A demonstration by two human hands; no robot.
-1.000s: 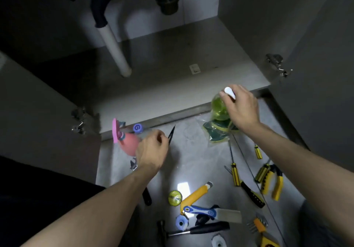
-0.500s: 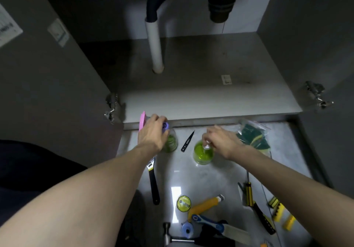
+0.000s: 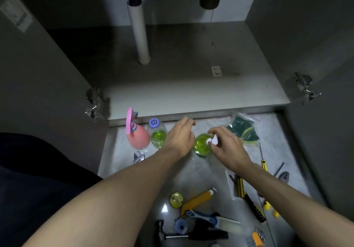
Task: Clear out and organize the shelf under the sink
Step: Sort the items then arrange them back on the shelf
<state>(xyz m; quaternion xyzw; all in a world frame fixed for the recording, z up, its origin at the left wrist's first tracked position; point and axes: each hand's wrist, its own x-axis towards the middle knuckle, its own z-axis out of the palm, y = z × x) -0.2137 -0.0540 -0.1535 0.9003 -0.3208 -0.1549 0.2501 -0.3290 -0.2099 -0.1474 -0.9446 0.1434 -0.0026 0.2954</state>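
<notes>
Green liquid fills the round bottle, which stands on the floor just before the bare shelf. Head view: right hand pinches its white cap; left hand hangs beside it, fingers loose, holding nothing. Judged smooth, slippery, moderately heavy with sloshing contents; best taken round the body, not the cap. Pink sprayer and blue-capped bottle stand left. Half a second earlier the left hand rested on the blue-capped bottle; now it is off it.

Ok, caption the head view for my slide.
Right hand grips a green bottle on the floor before the emptied shelf.
</notes>
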